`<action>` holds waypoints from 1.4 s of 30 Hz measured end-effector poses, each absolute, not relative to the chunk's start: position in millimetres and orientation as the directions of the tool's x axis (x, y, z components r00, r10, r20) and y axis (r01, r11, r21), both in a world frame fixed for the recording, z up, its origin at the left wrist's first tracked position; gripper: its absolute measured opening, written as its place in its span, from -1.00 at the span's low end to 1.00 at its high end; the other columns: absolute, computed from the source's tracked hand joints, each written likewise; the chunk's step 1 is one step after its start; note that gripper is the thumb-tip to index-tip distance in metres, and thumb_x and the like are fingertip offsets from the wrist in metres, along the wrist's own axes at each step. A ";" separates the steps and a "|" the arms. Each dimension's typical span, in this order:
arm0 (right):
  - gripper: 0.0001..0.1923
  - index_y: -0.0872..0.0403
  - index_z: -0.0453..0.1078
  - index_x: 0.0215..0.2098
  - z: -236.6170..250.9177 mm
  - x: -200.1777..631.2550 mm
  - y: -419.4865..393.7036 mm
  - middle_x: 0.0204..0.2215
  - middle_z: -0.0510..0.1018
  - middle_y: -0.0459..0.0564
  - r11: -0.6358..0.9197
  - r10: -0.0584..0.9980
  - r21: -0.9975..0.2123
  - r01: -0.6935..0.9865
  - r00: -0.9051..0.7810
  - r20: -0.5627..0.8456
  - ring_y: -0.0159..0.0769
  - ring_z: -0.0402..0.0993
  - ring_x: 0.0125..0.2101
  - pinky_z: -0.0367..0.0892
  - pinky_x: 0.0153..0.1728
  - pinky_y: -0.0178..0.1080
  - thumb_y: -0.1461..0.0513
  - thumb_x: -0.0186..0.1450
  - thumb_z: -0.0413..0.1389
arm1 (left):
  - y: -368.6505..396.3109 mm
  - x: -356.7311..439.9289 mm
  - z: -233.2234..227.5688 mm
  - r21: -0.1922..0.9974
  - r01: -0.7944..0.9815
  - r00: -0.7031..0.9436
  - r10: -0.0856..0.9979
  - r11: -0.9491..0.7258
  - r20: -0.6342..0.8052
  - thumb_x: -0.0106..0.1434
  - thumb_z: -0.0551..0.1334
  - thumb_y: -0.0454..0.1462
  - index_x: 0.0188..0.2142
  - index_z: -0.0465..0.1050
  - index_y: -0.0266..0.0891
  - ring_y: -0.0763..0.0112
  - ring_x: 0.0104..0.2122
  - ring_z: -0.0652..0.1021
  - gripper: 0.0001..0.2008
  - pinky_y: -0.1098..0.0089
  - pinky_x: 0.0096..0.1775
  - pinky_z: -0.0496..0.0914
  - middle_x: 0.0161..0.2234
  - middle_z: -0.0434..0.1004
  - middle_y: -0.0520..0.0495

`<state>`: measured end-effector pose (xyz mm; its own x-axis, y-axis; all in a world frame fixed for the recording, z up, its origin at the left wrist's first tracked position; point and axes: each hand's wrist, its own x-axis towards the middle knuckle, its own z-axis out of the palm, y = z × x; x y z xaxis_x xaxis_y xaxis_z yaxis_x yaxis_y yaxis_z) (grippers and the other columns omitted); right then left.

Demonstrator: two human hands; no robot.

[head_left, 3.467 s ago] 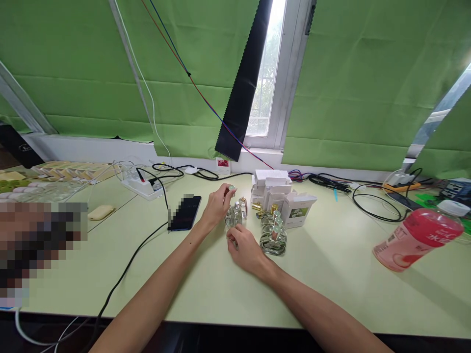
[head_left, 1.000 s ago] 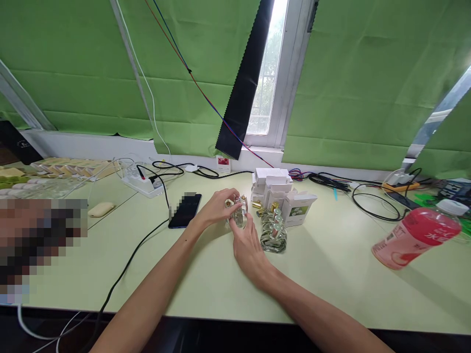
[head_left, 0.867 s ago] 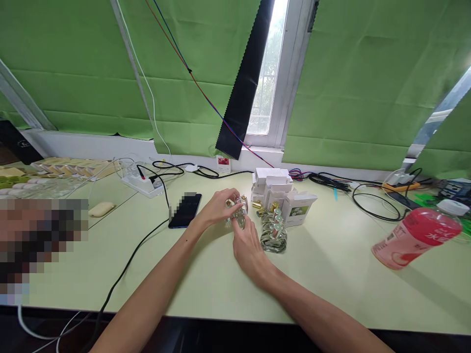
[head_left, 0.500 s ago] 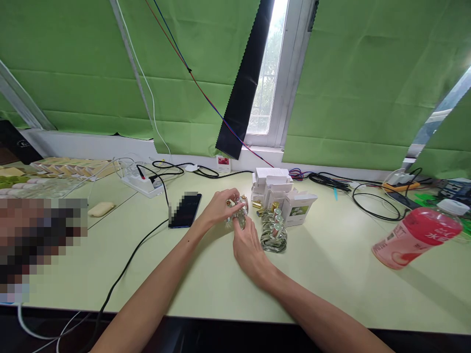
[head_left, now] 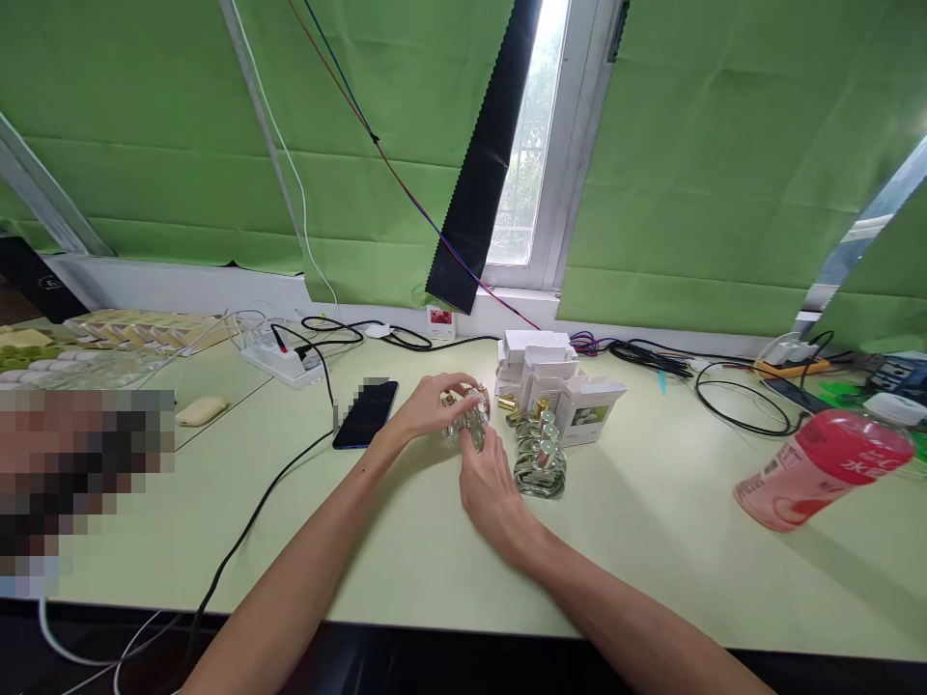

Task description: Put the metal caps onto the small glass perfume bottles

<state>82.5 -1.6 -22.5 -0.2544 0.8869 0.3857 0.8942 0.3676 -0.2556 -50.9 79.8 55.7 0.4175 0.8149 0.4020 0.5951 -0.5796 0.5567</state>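
Small clear glass perfume bottles [head_left: 474, 422] with gold-coloured necks stand close together on the table between my hands. My left hand [head_left: 435, 403] curves round them from the left and far side, thumb across the front. From the near side, my right hand [head_left: 490, 481] presses its fingers and thumb against the glass. How many bottles are there is partly hidden by my fingers. Just right of my right hand, a row of glass bottles with shiny caps [head_left: 541, 463] stands on the table. Behind that row lies a loose gold cap [head_left: 508, 402].
White cartons [head_left: 585, 413] stand behind the bottle row. A phone [head_left: 366, 415] lies left of my left hand, with a black cable [head_left: 269, 497] running past it. A pink drink bottle [head_left: 822, 468] is at the right. Power strips and cables line the wall.
My left hand's fingers have shifted very slightly on the bottles. My right hand stays in nearly the same place.
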 end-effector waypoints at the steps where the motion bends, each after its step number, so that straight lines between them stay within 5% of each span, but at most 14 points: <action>1: -0.35 0.21 0.22 0.19 -22.9 82.3 -1.7 0.04 0.31 0.32 0.366 0.887 -0.255 0.895 -0.252 0.388 -0.05 0.31 0.00 0.34 0.01 -0.04 0.56 0.14 -0.09 | 79.6 -51.7 57.0 0.556 0.591 0.437 0.811 -0.585 0.389 0.27 0.20 -0.03 -0.16 0.56 -0.16 0.32 -0.22 0.59 -0.68 0.44 -0.29 0.40 -0.21 0.64 -0.03; 27: -0.28 0.25 0.17 0.27 -27.1 80.8 -1.2 0.02 0.32 0.35 0.369 0.880 -0.230 0.900 -0.259 0.399 -0.06 0.32 0.00 0.33 0.03 -0.06 0.59 0.14 -0.06 | 86.2 -49.1 50.1 0.612 0.567 0.371 0.835 -0.551 0.407 0.16 0.30 0.01 -0.46 0.43 -0.24 0.37 -0.37 0.48 -0.65 0.43 -0.33 0.35 -0.43 0.53 0.00; 36: -0.25 0.29 0.15 0.28 -24.9 80.6 -1.5 0.02 0.31 0.36 0.364 0.887 -0.230 0.903 -0.261 0.381 -0.04 0.31 0.01 0.32 0.03 -0.06 0.59 0.11 -0.03 | 82.5 -56.5 57.2 0.602 0.539 0.493 0.800 -0.589 0.341 0.20 0.29 -0.06 -0.09 0.53 -0.14 0.25 -0.14 0.60 -0.66 0.35 -0.17 0.43 -0.12 0.63 -0.07; 42: -0.25 0.23 0.17 0.25 -27.3 80.3 -0.9 -0.01 0.32 0.32 0.366 0.875 -0.231 0.901 -0.249 0.415 -0.07 0.32 -0.03 0.34 -0.03 -0.08 0.60 0.08 -0.04 | 86.6 -58.9 54.1 0.599 0.520 0.511 0.784 -0.609 0.353 0.24 0.23 -0.08 -0.14 0.55 -0.15 0.27 -0.17 0.60 -0.71 0.33 -0.12 0.45 -0.13 0.63 -0.06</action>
